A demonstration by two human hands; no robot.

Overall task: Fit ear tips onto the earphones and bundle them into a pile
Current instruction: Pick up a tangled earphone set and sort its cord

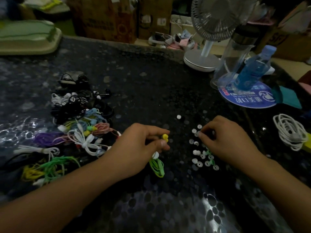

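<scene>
Dark speckled counter, far edge running behind the fan; bare stretch in the middle and near the front between the arms. Pile of bundled earphones crowds the left side, well clear of the edge. White cable coil at right. Left hand curled around a green earphone, yellow bud at its fingertips. Right hand pinches one clear ear tip; loose ear tips lie scattered just beside and under it.
</scene>
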